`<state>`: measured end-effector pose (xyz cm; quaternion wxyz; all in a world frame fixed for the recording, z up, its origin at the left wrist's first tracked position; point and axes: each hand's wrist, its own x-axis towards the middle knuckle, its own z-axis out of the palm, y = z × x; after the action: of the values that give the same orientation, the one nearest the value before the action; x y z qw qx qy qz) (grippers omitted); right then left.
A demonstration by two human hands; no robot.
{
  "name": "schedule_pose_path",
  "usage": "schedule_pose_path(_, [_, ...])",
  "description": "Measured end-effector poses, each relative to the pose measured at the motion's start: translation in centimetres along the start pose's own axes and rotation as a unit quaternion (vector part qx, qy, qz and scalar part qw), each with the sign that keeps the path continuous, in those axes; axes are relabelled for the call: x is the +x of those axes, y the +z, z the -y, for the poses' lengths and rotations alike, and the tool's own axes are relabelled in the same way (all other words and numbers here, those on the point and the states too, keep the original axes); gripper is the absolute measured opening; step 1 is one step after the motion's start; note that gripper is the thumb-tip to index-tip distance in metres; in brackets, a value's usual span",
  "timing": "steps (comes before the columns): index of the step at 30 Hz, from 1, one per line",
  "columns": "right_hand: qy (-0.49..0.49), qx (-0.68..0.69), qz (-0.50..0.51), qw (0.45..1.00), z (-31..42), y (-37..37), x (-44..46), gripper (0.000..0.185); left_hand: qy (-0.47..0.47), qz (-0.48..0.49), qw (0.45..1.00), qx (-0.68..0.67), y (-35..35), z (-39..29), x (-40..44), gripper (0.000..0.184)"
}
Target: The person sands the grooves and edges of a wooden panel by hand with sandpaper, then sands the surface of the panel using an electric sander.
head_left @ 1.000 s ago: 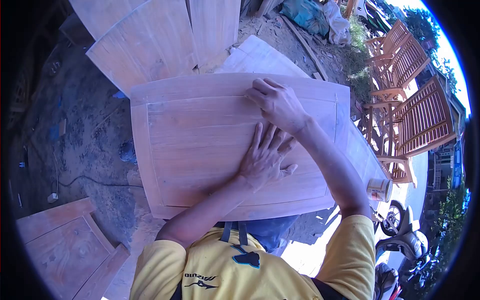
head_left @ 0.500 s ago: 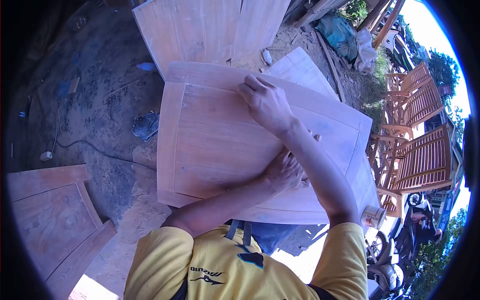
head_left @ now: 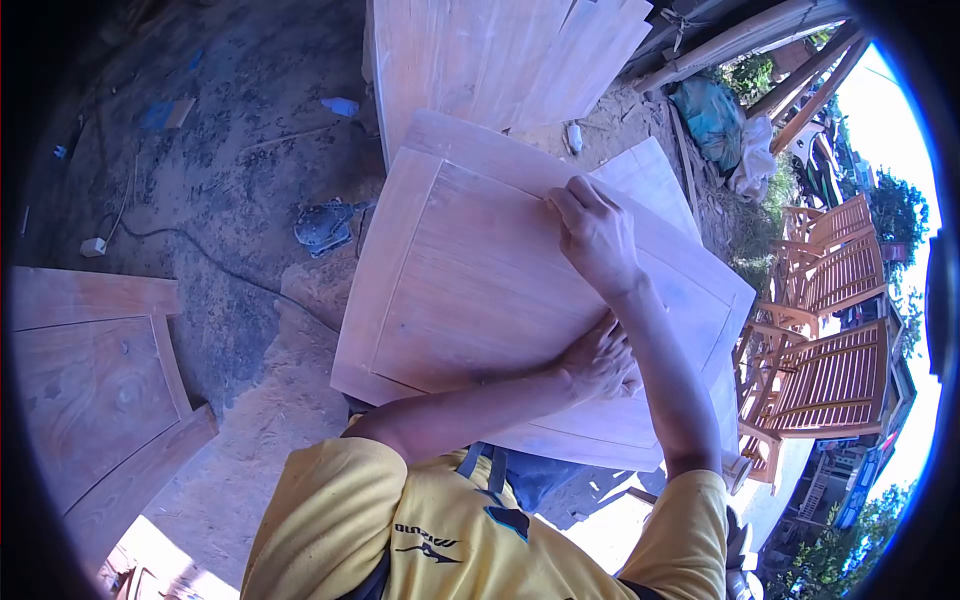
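Panel (head_left: 480,270), right hand (head_left: 600,238) curled, left hand (head_left: 598,363) partly hidden

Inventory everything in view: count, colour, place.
Framed wooden panel: one, pink, centre
Planked panel: at least one, pale, top centre
Pale board: one, whitish, beyond panel
Floor panel: one, brown, lower left
Slatted chairs: at least three, orange, right
Sacks: two, teal and white, upper right
Bottle: one, white, beyond panel
Cord: one, dark, left ground
Small block: one, white, left
Unclear object: one, bluish, left of panel
Trees: several, green, right
Shirt: one, yellow, bottom
Left hand: one, bare, on panel
Right hand: one, bare, on panel
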<state>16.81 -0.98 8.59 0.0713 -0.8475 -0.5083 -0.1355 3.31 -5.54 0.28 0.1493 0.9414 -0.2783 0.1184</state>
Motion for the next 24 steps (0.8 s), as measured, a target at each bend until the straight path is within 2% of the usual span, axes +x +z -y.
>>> schedule_pose_path(1, [-0.016, 0.002, -0.014, 1.0, 1.4, 1.9, 2.0, 0.017, -0.003, 0.003, 1.0, 0.003, 0.7, 0.0, 0.3, 0.07])
schedule_pose_path(3, [-0.038, -0.003, -0.015, 0.999, 4.6, 5.2, 6.7, 0.012, -0.015, -0.098, 0.994, -0.037, 2.2, 0.1, 1.3, 0.066])
schedule_pose_path(4, [-0.043, -0.011, 0.0, 0.999, 5.5, 5.9, 8.1, 0.012, 0.002, -0.098, 0.989, -0.108, 3.3, 0.3, 1.9, 0.065])
schedule_pose_path(8, [-0.08, -0.011, -0.003, 0.997, 4.2, 5.4, 7.0, 0.011, -0.009, -0.134, 0.985, -0.113, 3.4, -0.2, 1.6, 0.066])
schedule_pose_path(10, [-0.035, -0.025, 0.03, 0.999, 2.3, 2.5, 3.9, 0.01, -0.019, -0.067, 0.998, -0.003, 0.7, -0.2, 0.4, 0.065])
schedule_pose_path(13, [-0.007, -0.044, 0.038, 0.998, 2.6, 2.1, 3.6, 0.01, -0.007, -0.043, 0.997, 0.056, -0.1, -0.3, 0.5, 0.066])
schedule_pose_path(14, [-0.004, -0.044, 0.033, 0.998, 3.0, 3.0, 4.5, 0.01, -0.004, -0.042, 0.997, 0.059, 0.6, -0.1, 0.8, 0.066])
schedule_pose_path(16, [-0.045, -0.021, 0.007, 0.999, 4.7, 5.7, 7.8, 0.011, 0.004, -0.12, 0.987, -0.103, 3.7, 0.2, 1.9, 0.066])
schedule_pose_path(19, [-0.067, -0.002, -0.002, 0.998, 5.7, 6.7, 9.8, 0.012, 0.013, -0.117, 0.984, -0.133, 3.7, 0.6, 2.1, 0.065])
schedule_pose_path(24, [-0.029, 0.001, 0.02, 0.999, 3.9, 4.3, 6.5, 0.011, -0.005, -0.138, 0.99, -0.022, 4.9, 0.1, 2.4, 0.07])
